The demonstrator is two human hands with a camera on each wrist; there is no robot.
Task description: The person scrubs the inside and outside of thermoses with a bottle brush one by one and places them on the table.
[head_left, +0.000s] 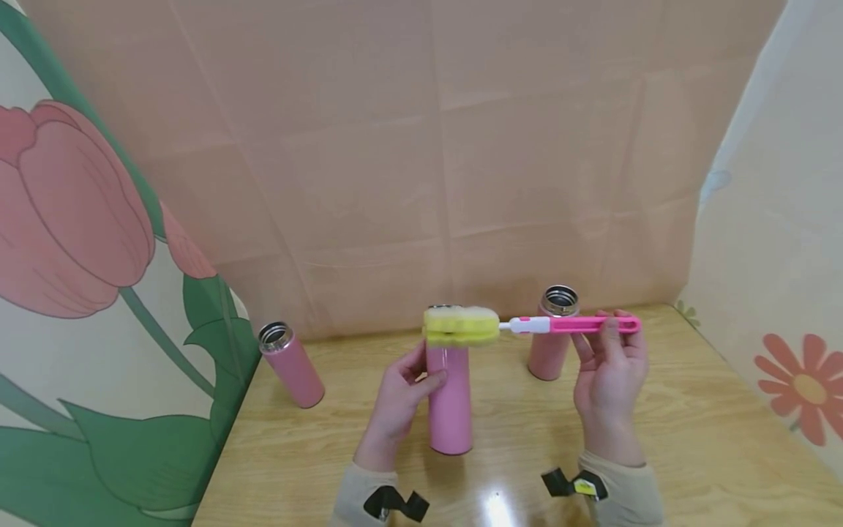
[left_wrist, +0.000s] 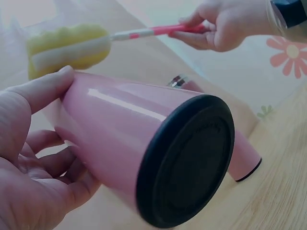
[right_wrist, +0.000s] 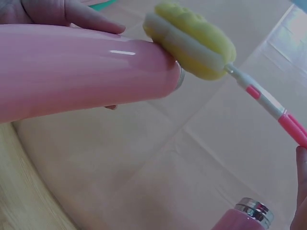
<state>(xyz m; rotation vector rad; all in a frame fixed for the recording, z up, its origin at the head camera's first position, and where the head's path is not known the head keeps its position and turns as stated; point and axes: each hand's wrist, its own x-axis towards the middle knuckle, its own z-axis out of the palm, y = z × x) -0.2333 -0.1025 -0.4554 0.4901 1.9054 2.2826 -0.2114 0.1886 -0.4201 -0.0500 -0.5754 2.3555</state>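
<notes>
Three Pink Bottles, One Sponge Brush, Two Hands

One tan creased sheet [head_left: 369, 146] spreads across the back. Two walls flank it: the left wall [head_left: 161, 300] bears two pink tulip blooms, the right wall [head_left: 790, 241] one large red flower. Below lies one wood-grain desk [head_left: 724, 454].

Three pink bottles with uncovered steel mouths are in view. Two stand on the desk: the left bottle [head_left: 296, 373] near its left edge, the right bottle [head_left: 546, 359] towards the back, partly behind the brush. The third, the middle bottle [head_left: 450, 410], is raised off the desk, its black base showing in the left wrist view.

One sponge bottle brush [head_left: 461, 327] lies level across the middle bottle's mouth, outside it; whether they touch cannot be told. Its yellow head has a pale strip, its handle is pink.

Two hands work here. The left hand [head_left: 399, 391] has its grip closed around the middle bottle's upper body; the right hand [head_left: 612, 373] has its grip pinched on the brush handle. Two black wrist straps [head_left: 395, 503] complete the count, one per sleeve.
</notes>
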